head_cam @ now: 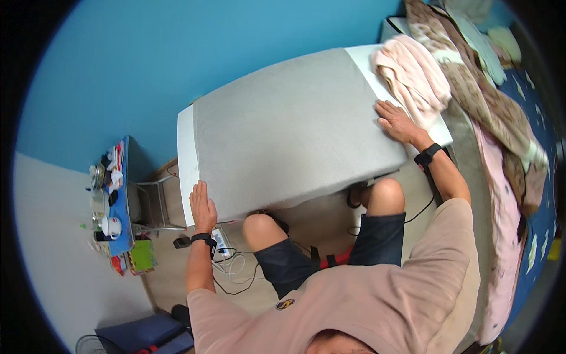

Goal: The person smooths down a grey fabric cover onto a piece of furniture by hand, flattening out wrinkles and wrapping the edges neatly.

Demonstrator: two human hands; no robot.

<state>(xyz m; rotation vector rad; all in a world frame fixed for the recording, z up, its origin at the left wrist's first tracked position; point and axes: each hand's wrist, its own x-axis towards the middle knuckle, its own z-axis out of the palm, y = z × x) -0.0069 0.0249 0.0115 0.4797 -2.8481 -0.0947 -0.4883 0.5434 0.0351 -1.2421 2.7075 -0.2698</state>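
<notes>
A grey cloth (287, 124) lies spread over a white table (188, 163) before me, its front edge hanging over my knees. My left hand (204, 208) rests flat at the cloth's left edge, partly over the white tabletop, holding nothing. At the right edge of the cloth, my right hand (395, 121) lies palm down with its fingers a little apart. Just beyond it, a crumpled pale pink cloth (413, 77) sits on the table's right end.
On the left stands a blue side table (126, 199) with a white enamel mug (110, 226) and clutter. A power strip (221, 243) and cables lie on the floor by my left leg. A bed with a brown patterned blanket (482, 97) is at the right. A blue wall (177, 53) stands behind.
</notes>
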